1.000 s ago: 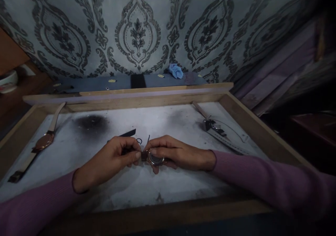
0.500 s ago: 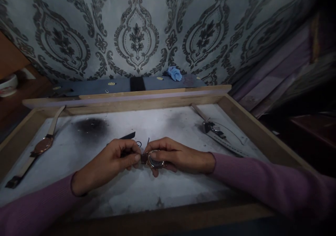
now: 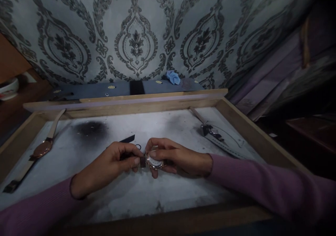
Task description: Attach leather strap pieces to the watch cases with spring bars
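Near the middle of the white-bottomed wooden tray, my right hand (image 3: 174, 156) grips a round metal watch case (image 3: 155, 162), its thumb over the upper edge. My left hand (image 3: 115, 162) pinches a short dark brown strap piece (image 3: 142, 162) at the left side of the case. Whether the strap piece and the case are joined I cannot tell. Just behind my left fingers lie a dark flat strip (image 3: 128, 138) and a small black ring (image 3: 138, 147).
A watch with a rose-gold case (image 3: 42, 149) lies at the tray's left. Another watch (image 3: 210, 130) with a thin cord lies at the right. Raised wooden walls (image 3: 154, 107) surround the tray. Behind it, a crumpled blue cloth (image 3: 173, 77) rests on a blue surface.
The watch case has tilted, and its face looks lighter. The brown strap piece shows more clearly between my hands. The view has shifted slightly.
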